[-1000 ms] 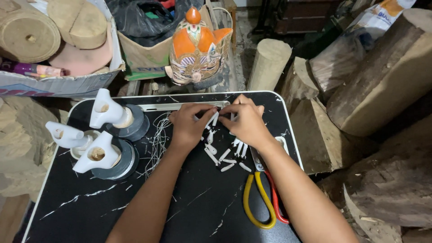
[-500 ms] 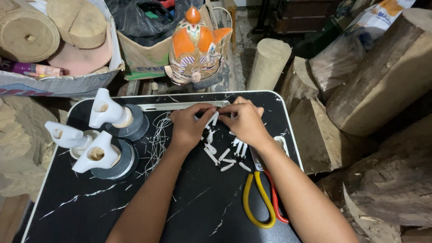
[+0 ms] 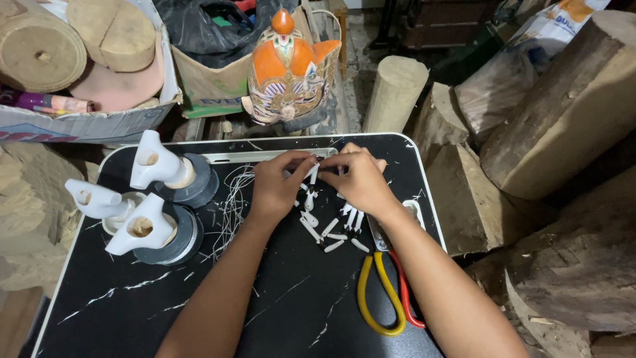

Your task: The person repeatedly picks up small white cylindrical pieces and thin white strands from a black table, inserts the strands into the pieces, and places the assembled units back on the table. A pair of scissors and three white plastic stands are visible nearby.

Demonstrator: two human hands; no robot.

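Note:
Both my hands meet over the far middle of a black marbled table (image 3: 278, 311). My left hand (image 3: 278, 185) and my right hand (image 3: 361, 179) pinch a small white stick piece (image 3: 313, 174) between their fingertips. Several more small white pieces (image 3: 328, 229) lie scattered just below my hands. Yellow and red handled pliers (image 3: 384, 292) rest on the table under my right forearm. A bundle of thin pale fibres (image 3: 232, 205) lies left of my left wrist.
Three white spouted shapes (image 3: 142, 225) stand on dark tape rolls at the table's left. An orange and white carved mask (image 3: 288, 66) stands behind the table. Wood logs (image 3: 563, 113) pile at the right. A cardboard box with wooden discs (image 3: 79, 59) sits at the back left.
My hands stay in nearly the same place; the fingertips have shifted slightly on the small white piece.

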